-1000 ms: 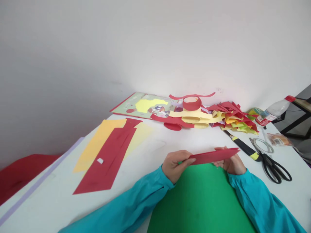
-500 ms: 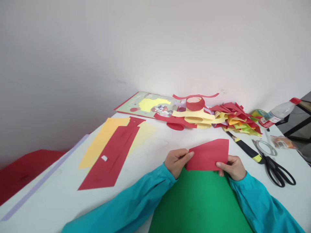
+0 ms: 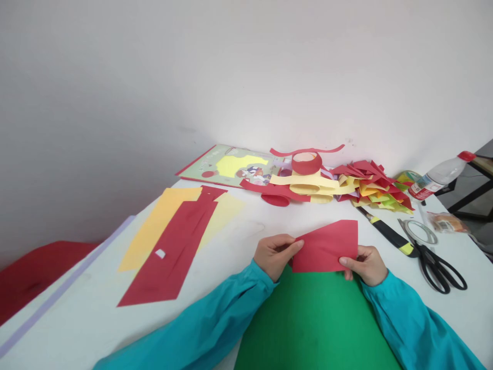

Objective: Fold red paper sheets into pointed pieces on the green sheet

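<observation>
A small red paper piece (image 3: pixel 327 245) stands tilted up between my two hands, its face toward me. My left hand (image 3: pixel 274 255) pinches its left edge with thumb and fingers. At the lower right corner my right hand (image 3: pixel 365 264) grips it, thumb on the front. Both sleeves are teal. Under my hands a green paper sheet (image 3: pixel 316 324) lies on the white table (image 3: pixel 246 226).
Red and yellow paper sheets (image 3: pixel 173 241) lie at the left. At the back are a picture book (image 3: pixel 231 167), a red paper ring (image 3: pixel 306 163) and a heap of paper scraps (image 3: pixel 370 187). To the right lie a utility knife (image 3: pixel 389 234), tape roll (image 3: pixel 418 231), black scissors (image 3: pixel 441 267) and a bottle (image 3: pixel 439 177).
The red piece was held nearly edge-on a second ago; both hands have turned it upright so its face shows, and since then it has barely moved.
</observation>
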### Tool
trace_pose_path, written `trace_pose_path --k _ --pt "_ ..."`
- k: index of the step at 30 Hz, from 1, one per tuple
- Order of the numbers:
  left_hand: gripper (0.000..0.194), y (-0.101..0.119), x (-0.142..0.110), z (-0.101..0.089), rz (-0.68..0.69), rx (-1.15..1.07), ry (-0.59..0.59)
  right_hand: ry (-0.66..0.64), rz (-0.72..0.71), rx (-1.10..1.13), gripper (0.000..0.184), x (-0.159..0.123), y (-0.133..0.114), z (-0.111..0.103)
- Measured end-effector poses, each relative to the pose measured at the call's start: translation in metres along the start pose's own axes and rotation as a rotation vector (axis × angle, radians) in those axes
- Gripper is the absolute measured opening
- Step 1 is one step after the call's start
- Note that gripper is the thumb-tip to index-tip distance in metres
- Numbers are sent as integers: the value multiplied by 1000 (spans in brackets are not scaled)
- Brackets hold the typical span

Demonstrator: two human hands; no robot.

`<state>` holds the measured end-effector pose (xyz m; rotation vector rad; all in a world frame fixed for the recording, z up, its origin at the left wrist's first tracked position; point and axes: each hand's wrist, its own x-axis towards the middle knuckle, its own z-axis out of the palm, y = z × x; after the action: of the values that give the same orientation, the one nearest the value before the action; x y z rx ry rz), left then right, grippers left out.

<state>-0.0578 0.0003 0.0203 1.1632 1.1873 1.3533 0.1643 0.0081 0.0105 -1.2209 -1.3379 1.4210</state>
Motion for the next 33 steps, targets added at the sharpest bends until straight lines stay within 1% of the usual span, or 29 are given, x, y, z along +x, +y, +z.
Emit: trace_pose_path --k 3,8,13,17,22,28,31,33 --pt "26 -1 1 0 29 -9 13 1 -2 7 29 0 1 0" --pt "24 -5 2 1 90 39 83 20 -20 8 30 -1 -1 2" --pt "22 -6 2 3 130 69 103 102 -24 -17 29 -1 0 5" --pt "23 -4 1 3 126 69 89 105 -20 -17 29 0 1 5" --pt "25 -6 2 3 131 98 119 105 -10 1 30 0 0 6" --pt "21 -9 4 0 122 111 148 87 -7 48 31 0 -1 6" --pt "20 -9 4 0 125 108 153 108 3 58 31 1 0 7" --pt "20 -8 4 0 131 94 136 125 0 39 29 1 1 6"
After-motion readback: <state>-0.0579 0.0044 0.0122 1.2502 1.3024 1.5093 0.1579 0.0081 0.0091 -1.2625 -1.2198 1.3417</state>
